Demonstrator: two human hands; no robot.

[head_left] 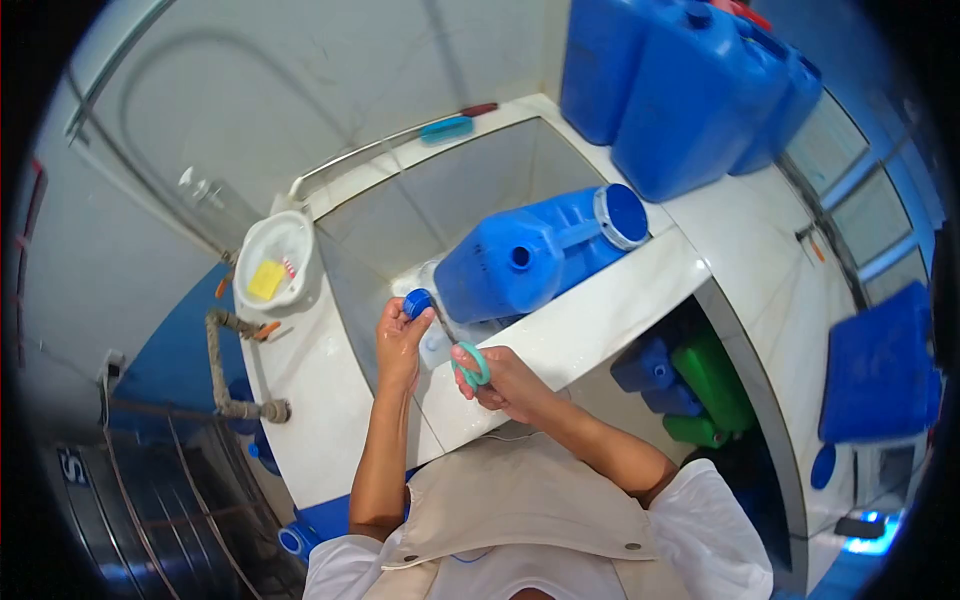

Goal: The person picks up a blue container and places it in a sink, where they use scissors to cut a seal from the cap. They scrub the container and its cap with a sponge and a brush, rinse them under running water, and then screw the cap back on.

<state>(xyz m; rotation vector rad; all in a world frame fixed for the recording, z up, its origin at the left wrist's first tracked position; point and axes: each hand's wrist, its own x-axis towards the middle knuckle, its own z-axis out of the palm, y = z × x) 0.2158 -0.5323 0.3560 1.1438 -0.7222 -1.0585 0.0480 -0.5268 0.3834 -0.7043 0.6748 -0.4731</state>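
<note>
Between the fingers of my left hand (401,340) is a small blue cap (417,303), held over the near edge of the sink (365,225). My right hand (505,383) is closed around the green handles of a pair of scissors (470,364), whose blades point up toward the cap. Whether the tips touch the cap is too small to tell. Just beyond both hands, a blue jerrycan (500,262) lies on its side across the sink, its small opening uncapped and its large round lid at the right.
Tall blue jerrycans (690,100) stand at the back right; another blue container (875,370) is at the far right. A white basin (302,247) with a yellow sponge sits left. A teal brush (447,129) lies on the back ledge. Green containers (712,380) are under the counter.
</note>
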